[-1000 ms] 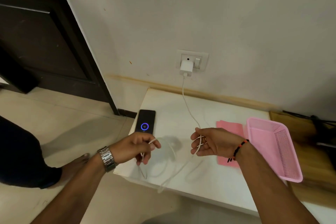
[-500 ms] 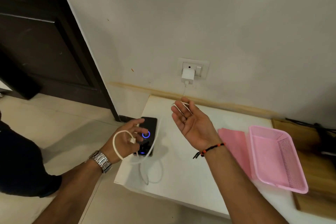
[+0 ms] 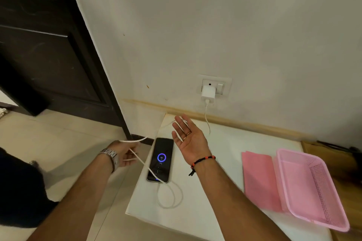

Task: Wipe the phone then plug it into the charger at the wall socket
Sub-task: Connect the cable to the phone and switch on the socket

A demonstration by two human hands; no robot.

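Observation:
A black phone (image 3: pixel 161 160) lies face up on the white table (image 3: pixel 215 172), near its left edge, with a blue charging ring lit on its screen. A white cable (image 3: pixel 170 195) runs from the phone's near end, loops on the table and leads up to the white charger (image 3: pixel 208 93) plugged into the wall socket (image 3: pixel 222 85). My left hand (image 3: pixel 125 152), left of the phone and off the table's edge, grips strands of the cable. My right hand (image 3: pixel 187 135) is palm up behind the phone, fingers straight, with the cable draped over them.
A pink cloth (image 3: pixel 258 178) lies flat on the table to the right, partly under a pink plastic basket (image 3: pixel 311 188). A dark door (image 3: pixel 45 45) stands at left. A wooden surface (image 3: pixel 329 154) with dark cords lies at far right.
My left hand has drawn back left off the phone, pulling cable strands with it. My right hand stays palm up by the wall. The phone's screen is uncovered.

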